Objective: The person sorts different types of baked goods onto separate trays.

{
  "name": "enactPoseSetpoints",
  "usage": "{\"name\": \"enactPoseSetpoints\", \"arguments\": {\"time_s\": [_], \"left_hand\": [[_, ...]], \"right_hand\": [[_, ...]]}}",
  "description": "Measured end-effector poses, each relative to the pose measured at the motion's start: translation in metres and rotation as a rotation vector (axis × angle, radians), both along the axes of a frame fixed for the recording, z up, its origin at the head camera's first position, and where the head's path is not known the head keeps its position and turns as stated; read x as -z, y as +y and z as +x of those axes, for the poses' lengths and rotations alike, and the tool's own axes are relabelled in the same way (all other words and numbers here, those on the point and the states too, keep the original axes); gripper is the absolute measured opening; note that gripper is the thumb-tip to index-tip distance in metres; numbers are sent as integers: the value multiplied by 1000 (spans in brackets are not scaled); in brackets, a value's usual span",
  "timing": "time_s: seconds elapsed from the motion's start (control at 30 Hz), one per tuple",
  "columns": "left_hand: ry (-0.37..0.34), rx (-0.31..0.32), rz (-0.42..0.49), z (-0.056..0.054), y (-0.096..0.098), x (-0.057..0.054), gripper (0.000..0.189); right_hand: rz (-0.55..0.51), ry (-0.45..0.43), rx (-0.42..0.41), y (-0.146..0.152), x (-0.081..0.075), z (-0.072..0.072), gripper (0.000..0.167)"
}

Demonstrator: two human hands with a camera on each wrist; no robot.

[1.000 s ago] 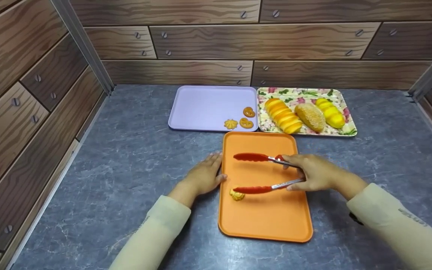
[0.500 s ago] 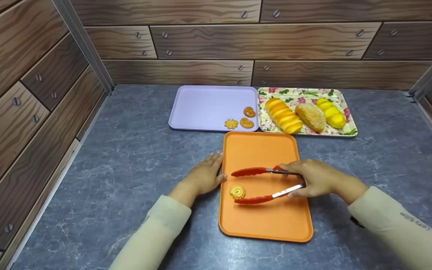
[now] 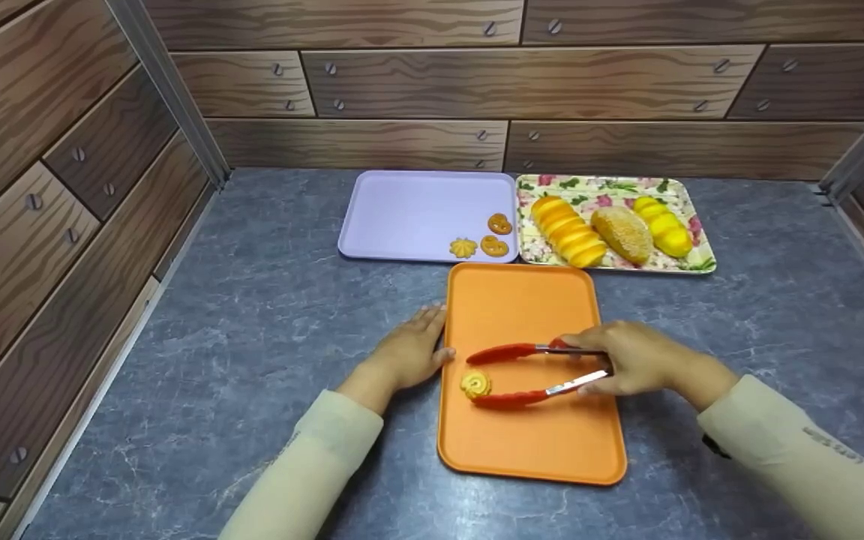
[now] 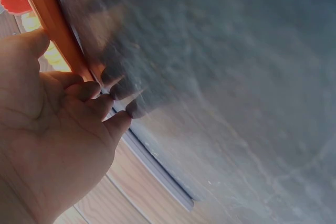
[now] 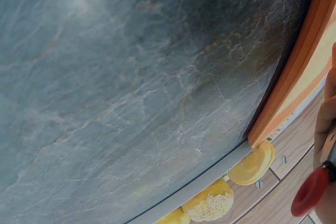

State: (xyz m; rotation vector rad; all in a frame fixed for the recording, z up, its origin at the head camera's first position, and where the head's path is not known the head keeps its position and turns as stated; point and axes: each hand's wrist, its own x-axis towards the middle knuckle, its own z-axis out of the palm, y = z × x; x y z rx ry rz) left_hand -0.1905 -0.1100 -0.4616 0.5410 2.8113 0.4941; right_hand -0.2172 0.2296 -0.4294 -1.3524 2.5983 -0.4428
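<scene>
In the head view my right hand (image 3: 638, 358) grips red-tipped metal tongs (image 3: 571, 384) near their hinge end, over the orange tray (image 3: 529, 450). The tongs' arms are spread, one red tip on each side of a round yellow cookie (image 3: 475, 384) lying near the tray's left edge. The lower tip is right at the cookie; the upper one stands a little apart from it. My left hand (image 3: 407, 352) rests at the tray's left rim, fingers straight and thumb over the edge. The left wrist view shows that hand (image 4: 58, 124) with its fingertips along the orange rim.
Behind the orange tray stands a lilac tray (image 3: 417, 210) with two pretzel-shaped cookies (image 3: 493, 246) and a flower-shaped cookie (image 3: 463, 248). Beside it, a floral tray (image 3: 694, 259) bears a sliced-looking loaf (image 3: 567, 231), a seeded bun (image 3: 622, 234) and a yellow roll (image 3: 661, 226). Wood-patterned walls (image 3: 402, 82) enclose the table.
My right hand has brought the tongs nearer the front edge, from partly over the cookie to around it. Their arms have drawn closer together. My left hand stays at the rim.
</scene>
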Motion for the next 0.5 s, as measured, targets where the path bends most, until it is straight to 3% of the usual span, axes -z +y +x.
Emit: {"name": "enactPoseSetpoints", "arguments": {"time_s": [0.5], "left_hand": [[-15, 5, -23, -1, 0, 0, 69]], "right_hand": [[-14, -23, 8, 0, -1, 2, 65]]}}
